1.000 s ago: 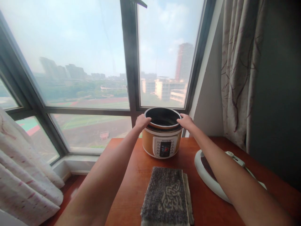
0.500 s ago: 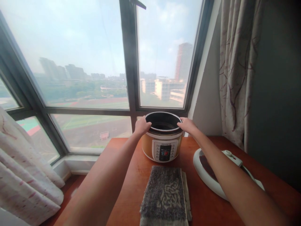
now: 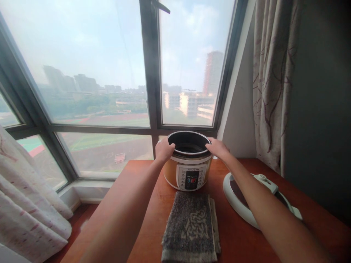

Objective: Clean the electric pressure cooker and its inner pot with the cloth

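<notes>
A gold and white rice cooker (image 3: 170, 171) with a control panel on its front stands near the far edge of the table. In its top sits a black inner pot (image 3: 189, 138) with a silvery rim, rising a little above the body. My left hand (image 3: 164, 149) is closed on the left side of the pot's rim, thumb over the edge. On the opposite side, my right hand (image 3: 217, 147) grips the rim the same way. The fingers of both hands are mostly hidden behind the rim. The bottom of the pot looks dark.
A folded grey patterned towel (image 3: 189, 226) lies in front of the cooker. To the right, partly behind my right forearm, rests a white lid (image 3: 233, 204) on the brown table (image 3: 148, 223). Windows (image 3: 153, 91) stand behind, with curtains (image 3: 271, 84) at both sides.
The whole view has shifted slightly, with things a little farther left. Both hands keep their hold on the pot's rim, and I see no clear movement of the pot.
</notes>
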### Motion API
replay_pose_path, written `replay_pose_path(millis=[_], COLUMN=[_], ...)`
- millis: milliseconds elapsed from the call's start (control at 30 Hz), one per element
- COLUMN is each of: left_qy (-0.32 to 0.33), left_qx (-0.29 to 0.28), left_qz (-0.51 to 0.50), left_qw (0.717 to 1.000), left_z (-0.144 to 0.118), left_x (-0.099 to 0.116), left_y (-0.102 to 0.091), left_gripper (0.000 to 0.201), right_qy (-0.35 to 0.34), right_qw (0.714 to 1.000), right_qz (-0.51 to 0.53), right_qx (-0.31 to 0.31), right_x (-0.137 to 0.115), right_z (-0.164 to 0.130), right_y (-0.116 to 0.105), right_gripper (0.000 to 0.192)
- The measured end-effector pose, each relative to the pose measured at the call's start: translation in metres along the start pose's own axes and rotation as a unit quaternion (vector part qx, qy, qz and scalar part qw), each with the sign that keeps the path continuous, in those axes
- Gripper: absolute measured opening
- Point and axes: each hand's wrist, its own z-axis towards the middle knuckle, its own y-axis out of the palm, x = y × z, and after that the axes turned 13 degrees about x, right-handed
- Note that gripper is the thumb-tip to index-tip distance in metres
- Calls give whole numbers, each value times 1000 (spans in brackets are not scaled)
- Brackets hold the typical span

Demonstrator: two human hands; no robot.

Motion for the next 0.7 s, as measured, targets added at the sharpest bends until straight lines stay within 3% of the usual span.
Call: replay_pose_path(millis=[267,433,567,700], left_qy=[7,-2,-71,-126], left_qx=[11,42,100,88], left_qz=[-45,-112,-151,-200], left_qw=[999,993,981,968], left_z=[-2,-4,-7,-9], left_x=[-5,-22,-45,-62], left_y=[-2,-2,0,2], left_gripper=[28,35,41,32], right_qy=[-32,-54,-26,15], right_qw=[999,995,994,996], right_qz=[37,77,86,71], right_qx=[9,29,56,49], right_x=[9,24,54,102], right_z=[7,8,1,-11], right_y=[9,10,3,0], right_gripper=[44,39,49,54])
